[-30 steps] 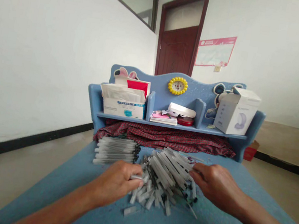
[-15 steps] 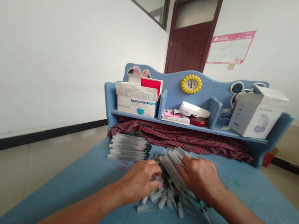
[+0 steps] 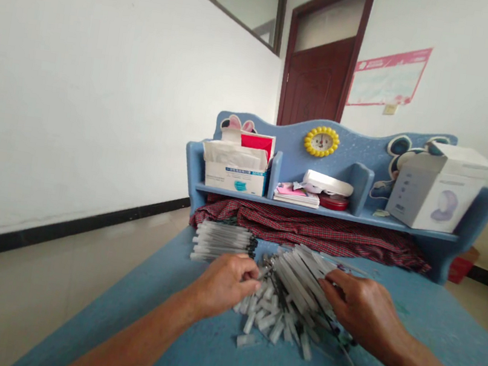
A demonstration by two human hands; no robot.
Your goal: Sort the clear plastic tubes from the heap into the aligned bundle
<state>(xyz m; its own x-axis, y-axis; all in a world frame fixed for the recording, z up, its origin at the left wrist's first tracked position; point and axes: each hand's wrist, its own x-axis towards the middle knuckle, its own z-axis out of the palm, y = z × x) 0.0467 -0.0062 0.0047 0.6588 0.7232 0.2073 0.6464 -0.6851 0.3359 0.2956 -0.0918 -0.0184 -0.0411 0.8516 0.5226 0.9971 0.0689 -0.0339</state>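
Observation:
A loose heap of frosted, translucent pen barrels (image 3: 300, 280) lies on the blue table, with short clear caps (image 3: 267, 318) scattered along its near side. My left hand (image 3: 229, 282) is at the heap's left edge, thumb and fingertips pinched together over the caps; whatever is between them is too small to name. At the right edge of the barrels is my right hand (image 3: 363, 305), its fingers curled in and its thumb against them. What it grips is hidden. Behind my left hand, a neat stack of pens (image 3: 223, 242) with dark ends lies side by side.
The blue table (image 3: 181, 357) has a shelf at its back. On it stand a mask box (image 3: 235, 179), some papers (image 3: 295, 197), a round red tin (image 3: 333, 202) and a white carton (image 3: 439, 191). Checked cloth (image 3: 310, 232) is bunched under the shelf.
The view has turned slightly left. My right hand has drawn back to the right, off the top of the barrels to their edge. My left hand has shifted a little left, still pinched.

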